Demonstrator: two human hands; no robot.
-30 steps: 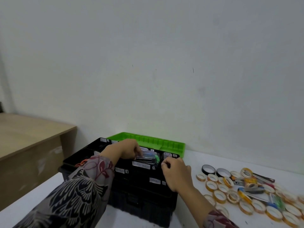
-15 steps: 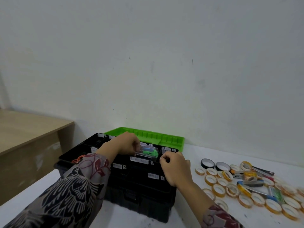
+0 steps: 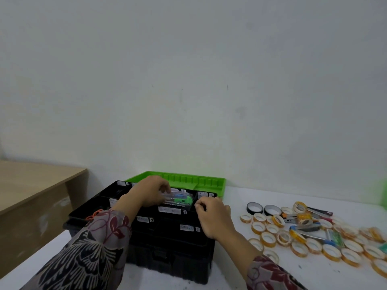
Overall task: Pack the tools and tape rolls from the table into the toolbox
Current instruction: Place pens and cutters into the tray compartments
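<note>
The black toolbox stands open on the white table, its labelled compartments facing up. In a middle compartment lies a clear packet of green and blue tools. My left hand grips the packet's left end with curled fingers. At the packet's right end my right hand pinches with bent fingers. Several yellow tape rolls lie on the table to the right. Two black tape rolls and loose hand tools lie among them.
A green tray sits behind the toolbox against the wall. Something orange shows in a left compartment. A wooden desk stands lower at the far left. The table shows bare white in front of the tape rolls.
Both hands stay at the packet in the middle compartment; the left hand has shifted slightly along it. The view has tilted a little.
</note>
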